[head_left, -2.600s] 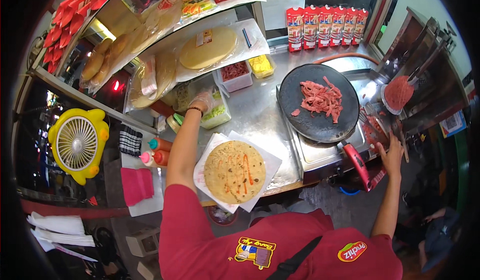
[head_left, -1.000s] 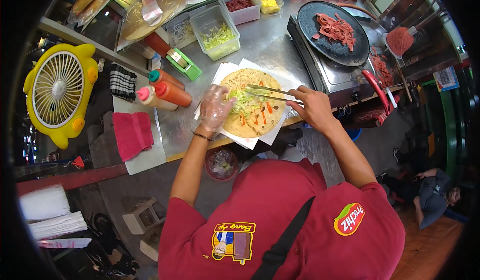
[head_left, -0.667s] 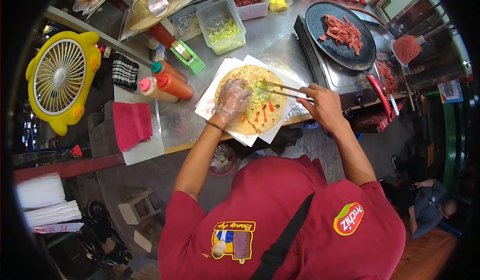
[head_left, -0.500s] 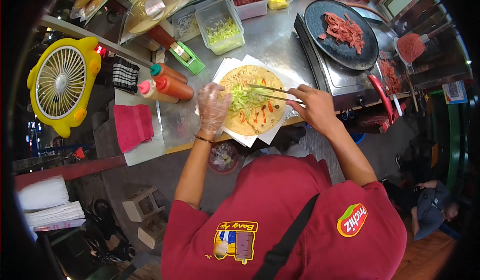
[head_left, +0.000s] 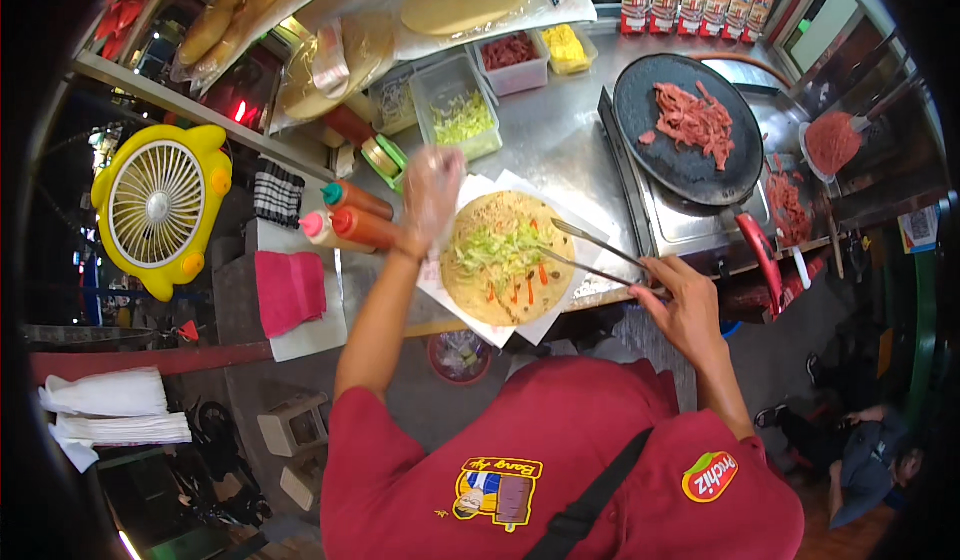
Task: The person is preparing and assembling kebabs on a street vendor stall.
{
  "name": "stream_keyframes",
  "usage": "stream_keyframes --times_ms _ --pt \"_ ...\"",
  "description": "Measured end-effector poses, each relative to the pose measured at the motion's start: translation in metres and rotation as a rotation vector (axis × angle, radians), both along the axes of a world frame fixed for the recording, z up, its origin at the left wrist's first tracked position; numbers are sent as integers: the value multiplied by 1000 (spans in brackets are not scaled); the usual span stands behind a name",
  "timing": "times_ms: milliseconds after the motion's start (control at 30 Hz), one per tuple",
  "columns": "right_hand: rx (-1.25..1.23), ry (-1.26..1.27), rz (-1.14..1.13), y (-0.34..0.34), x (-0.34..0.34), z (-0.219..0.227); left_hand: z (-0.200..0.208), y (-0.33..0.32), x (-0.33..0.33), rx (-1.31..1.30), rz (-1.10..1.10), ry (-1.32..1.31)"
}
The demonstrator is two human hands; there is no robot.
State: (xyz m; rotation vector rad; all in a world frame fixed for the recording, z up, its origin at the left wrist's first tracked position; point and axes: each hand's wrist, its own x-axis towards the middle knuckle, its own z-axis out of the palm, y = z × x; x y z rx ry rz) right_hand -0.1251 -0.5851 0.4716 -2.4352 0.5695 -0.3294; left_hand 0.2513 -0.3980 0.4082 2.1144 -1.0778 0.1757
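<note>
A round flatbread point(head_left: 470, 285) lies on white paper point(head_left: 535, 329) in front of me. Shredded lettuce point(head_left: 497, 251) is heaped across its middle, with streaks of red sauce. My right hand point(head_left: 685, 305) grips metal tongs point(head_left: 600, 255); their tips are spread over the flatbread's right side. My left hand point(head_left: 432, 195), in a clear plastic glove, hovers beyond the flatbread's left edge, near a clear tub point(head_left: 478, 147) of shredded lettuce. Motion smears its fingers, so I cannot see whether they hold anything.
Sauce bottles point(head_left: 362, 226) stand left of the paper, before a yellow fan point(head_left: 160, 210). At right, a black pan point(head_left: 640, 175) with red meat strips sits on a stove. Tubs of red meat point(head_left: 517, 78) and yellow food point(head_left: 567, 64) stand behind. Packed flatbreads point(head_left: 465, 2) lie on a shelf.
My left hand has lifted off the flatbread and moved away toward the lettuce tub. The tongs have drawn back to the right from the lettuce. The whole view has shifted.
</note>
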Motion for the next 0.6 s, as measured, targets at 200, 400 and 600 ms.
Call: stream_keyframes --times_ms 200,400,600 --pt "17 -31 50 4 -14 12 -71 -67 166 685 -26 -91" --pt "134 -58 -23 -7 -30 -9 -45 -66 169 411 -118 -65" --pt "113 -112 -27 -11 -17 -27 -10 -22 71 -205 -75 439"
